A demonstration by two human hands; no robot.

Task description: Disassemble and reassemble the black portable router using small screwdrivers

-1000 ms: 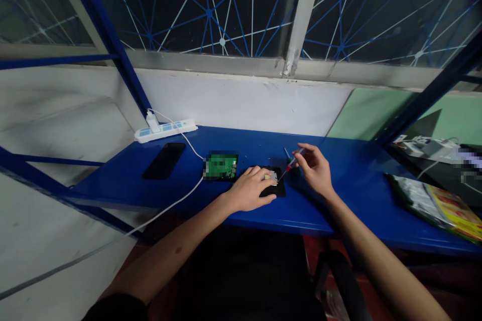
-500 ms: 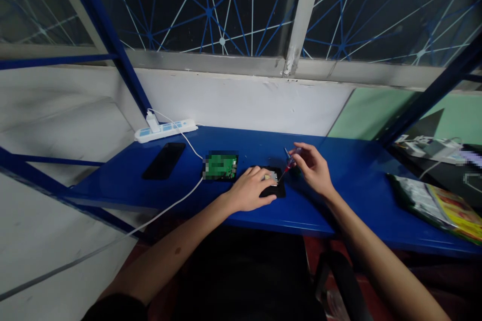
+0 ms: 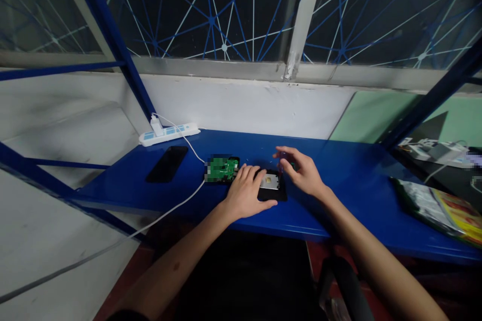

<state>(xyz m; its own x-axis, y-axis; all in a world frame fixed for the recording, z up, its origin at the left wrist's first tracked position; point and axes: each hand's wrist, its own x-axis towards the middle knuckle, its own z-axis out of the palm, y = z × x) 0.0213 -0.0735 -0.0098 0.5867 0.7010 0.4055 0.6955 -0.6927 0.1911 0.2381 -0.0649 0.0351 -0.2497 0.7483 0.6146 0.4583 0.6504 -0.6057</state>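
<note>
My left hand [image 3: 245, 191] lies over the left side of a flat black case [image 3: 276, 194], fingers stretched out and thumb along its near edge. A silver metal plate [image 3: 271, 181] with a small yellowish patch sits in the case. My right hand [image 3: 307, 174] is closed around the handle of a small screwdriver [image 3: 282, 158], mostly hidden by the fingers. Its tip points down at the plate's right edge; whether it touches a screw I cannot tell. Just left of my left hand rests a green circuit board [image 3: 225, 168] in a black housing, partly blurred out.
A black phone [image 3: 167, 164] lies on the blue table [image 3: 350, 180] at the left. Behind it stands a white power strip [image 3: 171, 133] with a plugged-in charger. A white cable [image 3: 169, 209] runs off the table's front edge. At the right lies a colourful plastic packet [image 3: 440, 208].
My left hand has slid left, uncovering more of the metal plate. My right hand has shifted slightly left, and the screwdriver stands more upright over the plate's edge.
</note>
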